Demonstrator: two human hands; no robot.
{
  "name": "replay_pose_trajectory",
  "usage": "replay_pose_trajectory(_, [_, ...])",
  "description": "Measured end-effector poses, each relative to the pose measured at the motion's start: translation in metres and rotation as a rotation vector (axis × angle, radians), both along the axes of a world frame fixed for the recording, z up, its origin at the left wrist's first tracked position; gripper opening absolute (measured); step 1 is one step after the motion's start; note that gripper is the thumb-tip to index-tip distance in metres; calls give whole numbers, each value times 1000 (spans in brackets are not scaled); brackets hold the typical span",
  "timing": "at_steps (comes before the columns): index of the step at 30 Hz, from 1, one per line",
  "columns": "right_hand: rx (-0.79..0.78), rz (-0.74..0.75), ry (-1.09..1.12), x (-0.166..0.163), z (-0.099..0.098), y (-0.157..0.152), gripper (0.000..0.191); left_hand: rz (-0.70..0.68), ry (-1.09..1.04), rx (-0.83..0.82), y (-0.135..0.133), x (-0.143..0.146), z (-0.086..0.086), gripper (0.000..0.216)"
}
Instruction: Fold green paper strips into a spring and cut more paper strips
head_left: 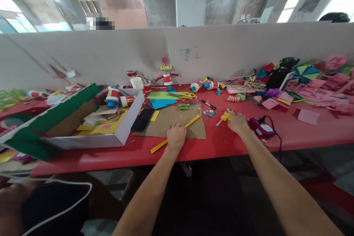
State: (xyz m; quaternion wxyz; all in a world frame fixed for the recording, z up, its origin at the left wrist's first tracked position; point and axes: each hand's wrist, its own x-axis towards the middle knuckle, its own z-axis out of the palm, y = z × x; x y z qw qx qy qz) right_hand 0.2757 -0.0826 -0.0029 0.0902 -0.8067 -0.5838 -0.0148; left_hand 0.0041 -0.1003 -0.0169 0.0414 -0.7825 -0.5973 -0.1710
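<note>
My left hand (177, 135) is closed over a long yellow strip (159, 146) that looks like a ruler. The strip lies aslant, its far end over a brown cardboard sheet (155, 127) and its near end over the red tabletop. Further right, my right hand (238, 122) has its fingers curled at a small yellow object (226, 116), whose kind is partly hidden by the fingers. A thin pale strip (218, 122) lies beside it. On the cardboard rests a green coiled paper piece (183, 107).
An open box (118, 129) with paper scraps and cup figures stands left, beside a black phone (142, 120). Yellow-handled scissors (188, 95) lie behind the cardboard. A purple power strip (261, 127) with a black cord sits right. A paper robot figure (167, 79) stands by the partition.
</note>
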Motion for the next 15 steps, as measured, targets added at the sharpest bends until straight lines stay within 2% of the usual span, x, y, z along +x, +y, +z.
replay_pose_trajectory(2, [111, 38, 66, -9, 2, -3, 41, 16, -109, 29, -1, -1, 3, 25])
replay_pose_trajectory(4, [256, 186, 266, -30, 6, -11, 42, 15, -295, 58, -4, -2, 11, 24])
replay_pose_trajectory(6, [263, 355, 732, -60, 10, -21, 40, -22, -525, 54, -10, -2, 23, 24])
replay_pose_trajectory(8, [175, 416, 1246, -90, 14, -32, 39, -87, -713, -6, -18, -2, 36, 23])
replay_pose_trajectory(10, [117, 443, 1588, -114, 17, -41, 36, -120, -840, -113, -26, -3, 48, 22])
replay_pose_trajectory(12, [140, 430, 1764, -128, 21, -47, 28, -144, -925, -233, -33, -4, 57, 24])
replay_pose_trajectory(15, [185, 412, 1839, -135, 23, -51, 18, -175, -1016, -361, -40, -7, 65, 27])
